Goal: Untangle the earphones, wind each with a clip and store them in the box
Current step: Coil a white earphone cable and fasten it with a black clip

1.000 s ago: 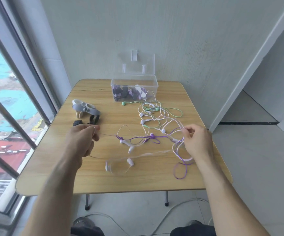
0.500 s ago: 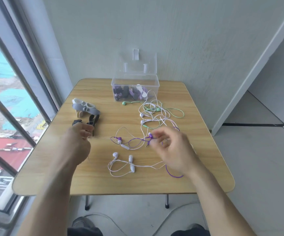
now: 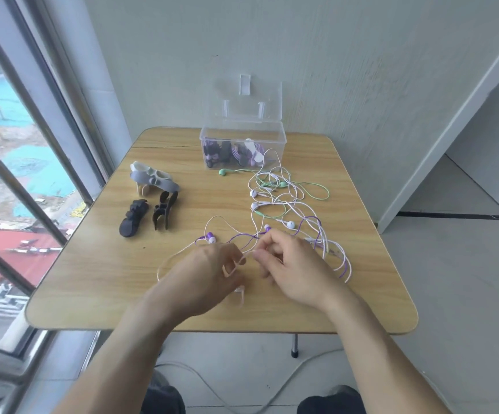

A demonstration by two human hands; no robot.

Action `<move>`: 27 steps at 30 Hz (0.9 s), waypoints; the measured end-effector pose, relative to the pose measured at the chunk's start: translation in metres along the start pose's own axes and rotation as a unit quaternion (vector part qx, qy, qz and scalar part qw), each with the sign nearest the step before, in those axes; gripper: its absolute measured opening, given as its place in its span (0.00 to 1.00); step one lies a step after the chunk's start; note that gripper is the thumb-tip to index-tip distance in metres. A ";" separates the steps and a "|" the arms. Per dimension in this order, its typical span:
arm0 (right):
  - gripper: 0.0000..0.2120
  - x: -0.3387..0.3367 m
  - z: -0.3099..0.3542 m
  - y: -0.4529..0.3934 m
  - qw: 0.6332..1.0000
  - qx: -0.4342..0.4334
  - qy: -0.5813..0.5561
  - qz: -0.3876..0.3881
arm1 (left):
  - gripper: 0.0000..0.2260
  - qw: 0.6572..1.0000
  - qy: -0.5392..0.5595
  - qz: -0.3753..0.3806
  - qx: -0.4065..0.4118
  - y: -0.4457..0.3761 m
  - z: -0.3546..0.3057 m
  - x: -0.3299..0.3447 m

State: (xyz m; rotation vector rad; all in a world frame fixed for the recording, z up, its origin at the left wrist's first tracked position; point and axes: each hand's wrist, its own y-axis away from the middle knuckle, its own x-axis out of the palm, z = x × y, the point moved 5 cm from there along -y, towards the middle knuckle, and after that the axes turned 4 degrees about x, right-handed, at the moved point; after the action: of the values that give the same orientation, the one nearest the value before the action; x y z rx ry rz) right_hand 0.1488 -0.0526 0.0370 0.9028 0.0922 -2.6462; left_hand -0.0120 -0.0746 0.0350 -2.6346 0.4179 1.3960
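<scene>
1. Wood-grain desk (image 3: 92, 279) stands against a pale wall, with a window along its left side.
2. Both hands work close together over the near middle of the desk. The left hand (image 3: 203, 276) has its fingers curled, and a pale pink-white cable (image 3: 179, 251) loops around its fingertips; this grip pinches that cable.
3. The right hand (image 3: 294, 264) is curled as well, thumb and forefinger pressed on the same pale cable where it meets the left hand.
4. The tangle of earphones (image 3: 284, 204) lies on the right half of the desk, between the hands and the box: white, purple and green cables cross one another, with several earbuds showing among them. A purple earbud (image 3: 211, 236) lies just beyond the left hand, and a green earbud (image 3: 222, 172) lies just in front of the box.
5. The clear plastic box (image 3: 212, 135) sits at the far edge of the desk with its lid (image 3: 248, 97) standing open against the wall. Inside are dark and purple wound bundles; how many, I cannot tell.
6. Clips lie on the left part of the desk, well apart from the hands: a grey clip (image 3: 152, 179) furthest back, and two black clips (image 3: 149, 216) nearer.
</scene>
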 end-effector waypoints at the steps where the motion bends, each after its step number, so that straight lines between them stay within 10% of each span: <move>1: 0.05 -0.003 0.001 0.000 1.000 -0.009 -0.017 -0.017 | 0.02 1.000 -0.013 -0.010 -0.015 -0.001 0.004 -0.003; 11: 0.07 -0.053 -0.030 -0.003 0.994 0.032 -0.041 -0.093 | 0.13 0.972 0.060 -0.187 -0.129 0.008 0.037 -0.055; 27: 0.13 -0.085 -0.050 -0.001 0.975 0.050 -0.076 -0.204 | 0.13 0.811 0.274 -0.504 -0.118 0.037 0.037 -0.095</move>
State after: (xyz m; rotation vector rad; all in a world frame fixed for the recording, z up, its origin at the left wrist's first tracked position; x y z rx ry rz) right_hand 0.2409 -0.0177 0.0484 0.7752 0.1191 -3.1168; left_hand -0.1029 -0.0836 0.0931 -2.6268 -1.0505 0.3444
